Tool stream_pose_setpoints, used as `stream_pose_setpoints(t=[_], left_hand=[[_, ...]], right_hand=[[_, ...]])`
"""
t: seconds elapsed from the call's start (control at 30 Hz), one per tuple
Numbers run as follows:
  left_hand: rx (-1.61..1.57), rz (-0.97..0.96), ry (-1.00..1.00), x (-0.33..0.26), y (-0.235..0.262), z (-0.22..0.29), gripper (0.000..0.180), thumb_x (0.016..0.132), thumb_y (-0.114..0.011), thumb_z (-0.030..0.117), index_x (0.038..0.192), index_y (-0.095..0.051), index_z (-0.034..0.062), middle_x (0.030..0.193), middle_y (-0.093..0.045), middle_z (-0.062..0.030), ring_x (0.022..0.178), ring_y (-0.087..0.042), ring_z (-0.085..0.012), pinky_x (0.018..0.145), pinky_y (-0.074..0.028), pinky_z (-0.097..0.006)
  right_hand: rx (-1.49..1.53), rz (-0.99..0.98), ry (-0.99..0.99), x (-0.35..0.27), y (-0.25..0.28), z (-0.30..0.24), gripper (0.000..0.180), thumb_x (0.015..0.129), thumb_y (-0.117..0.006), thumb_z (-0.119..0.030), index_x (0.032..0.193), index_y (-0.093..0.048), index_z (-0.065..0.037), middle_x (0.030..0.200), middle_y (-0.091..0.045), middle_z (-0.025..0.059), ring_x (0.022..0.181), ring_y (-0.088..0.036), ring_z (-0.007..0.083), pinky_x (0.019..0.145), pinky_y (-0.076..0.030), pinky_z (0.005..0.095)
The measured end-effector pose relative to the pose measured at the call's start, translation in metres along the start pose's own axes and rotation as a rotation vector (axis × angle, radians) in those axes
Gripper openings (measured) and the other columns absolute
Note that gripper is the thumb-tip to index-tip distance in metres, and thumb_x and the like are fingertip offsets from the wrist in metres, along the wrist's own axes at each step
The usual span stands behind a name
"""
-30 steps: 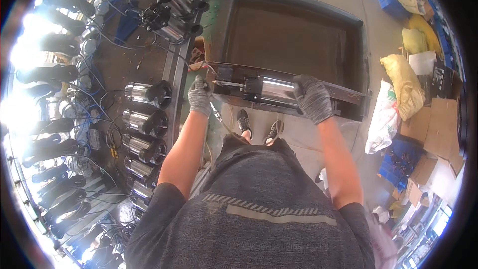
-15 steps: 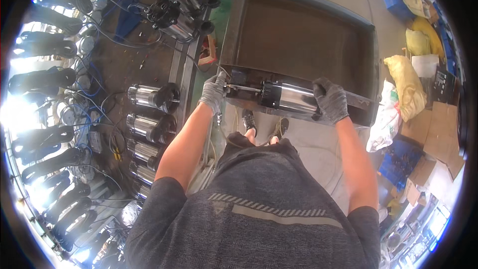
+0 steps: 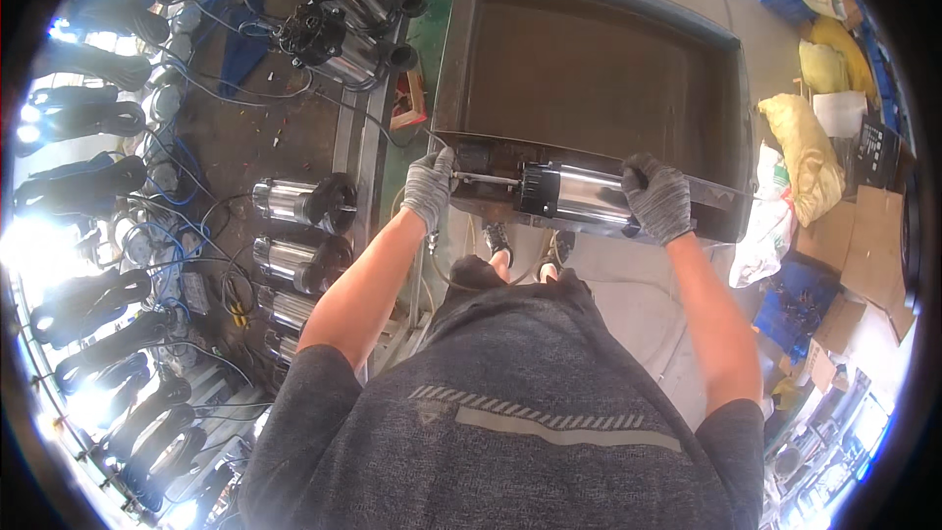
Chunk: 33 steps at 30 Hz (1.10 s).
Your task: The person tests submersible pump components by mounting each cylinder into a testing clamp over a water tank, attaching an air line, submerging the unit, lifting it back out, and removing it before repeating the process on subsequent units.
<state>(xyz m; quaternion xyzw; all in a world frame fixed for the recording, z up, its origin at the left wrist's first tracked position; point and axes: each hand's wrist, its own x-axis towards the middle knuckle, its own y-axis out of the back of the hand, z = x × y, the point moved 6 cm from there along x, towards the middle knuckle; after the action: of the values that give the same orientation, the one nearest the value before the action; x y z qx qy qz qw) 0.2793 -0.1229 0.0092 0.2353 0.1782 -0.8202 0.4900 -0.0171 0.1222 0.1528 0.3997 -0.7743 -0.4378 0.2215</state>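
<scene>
A shiny steel pump motor (image 3: pixel 587 194) with a black end lies across the near ledge of a metal tank. My right hand (image 3: pixel 656 200), in a grey glove, is closed over its right end; the fingers are curled and hide that end. My left hand (image 3: pixel 428 188), also gloved, is wrapped round a hosed tool that looks like an air gun, its body mostly hidden by the fingers. From that hand a thin metal tube (image 3: pixel 488 179) reaches right to the motor's black end. A hose (image 3: pixel 439 260) hangs below the left hand.
The open tank (image 3: pixel 599 69) holds brownish liquid. On the left bench, several steel motors (image 3: pixel 294 201) lie near cables, and larger black-topped pumps (image 3: pixel 339 44) stand beyond. Coiled black cables (image 3: pixel 78 182) line the far left. Yellow sacks (image 3: pixel 800 157) and cardboard (image 3: pixel 871 250) lie on the right.
The view has shifted slightly. Both hands keep their holds, and the motor stays on the ledge with the tube at its black end.
</scene>
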Motion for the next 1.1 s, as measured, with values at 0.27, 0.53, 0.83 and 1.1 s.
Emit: stream_pose_setpoints(t=[0.27, 0.53, 0.83, 1.1], left_hand=[[0.033, 0.016, 0.011, -0.004, -0.003, 0.005, 0.033, 0.108, -0.062, 0.032, 0.086, -0.067, 0.0079, 0.069, -0.06, 0.002, 0.055, -0.052, -0.007, 0.048, -0.041, -0.025], [-0.016, 0.067, 0.115, -0.028, 0.009, 0.02, 0.03, 0.107, -0.063, 0.035, 0.09, -0.067, 0.0109, 0.073, -0.059, 0.0044, 0.058, -0.05, -0.0058, 0.052, -0.039, -0.024], [-0.519, -0.256, -0.02, -0.107, -0.15, 0.068, 0.02, 0.106, -0.063, 0.033, 0.105, -0.068, 0.0135, 0.079, -0.064, -0.0014, 0.056, -0.051, -0.0097, 0.049, -0.037, -0.025], [0.097, -0.561, -0.278, -0.173, -0.249, 0.069, 0.027, 0.107, -0.064, 0.028, 0.122, -0.068, 0.0072, 0.105, -0.073, -0.0074, 0.084, -0.068, -0.0147, 0.083, -0.058, -0.033]], right_hand=[[0.007, -0.003, -0.025, -0.001, 0.003, -0.004, 0.012, 0.092, -0.069, -0.019, 0.098, -0.074, -0.011, 0.091, -0.076, 0.0167, 0.083, -0.073, 0.0379, 0.076, -0.058, 0.0463], [0.005, 0.004, -0.027, -0.008, 0.01, -0.012, 0.015, 0.092, -0.068, -0.02, 0.102, -0.074, -0.01, 0.091, -0.075, 0.0181, 0.085, -0.073, 0.0377, 0.078, -0.059, 0.0459], [0.052, -0.243, 0.184, -0.098, -0.043, -0.071, 0.037, 0.096, -0.064, -0.019, 0.13, -0.06, -0.005, 0.125, -0.065, 0.0205, 0.116, -0.064, 0.0355, 0.096, -0.053, 0.05], [-0.256, -0.086, 0.01, -0.201, 0.015, 0.096, 0.029, 0.1, -0.061, -0.021, 0.125, -0.061, -0.006, 0.107, -0.072, 0.025, 0.102, -0.07, 0.0429, 0.085, -0.055, 0.0523]])
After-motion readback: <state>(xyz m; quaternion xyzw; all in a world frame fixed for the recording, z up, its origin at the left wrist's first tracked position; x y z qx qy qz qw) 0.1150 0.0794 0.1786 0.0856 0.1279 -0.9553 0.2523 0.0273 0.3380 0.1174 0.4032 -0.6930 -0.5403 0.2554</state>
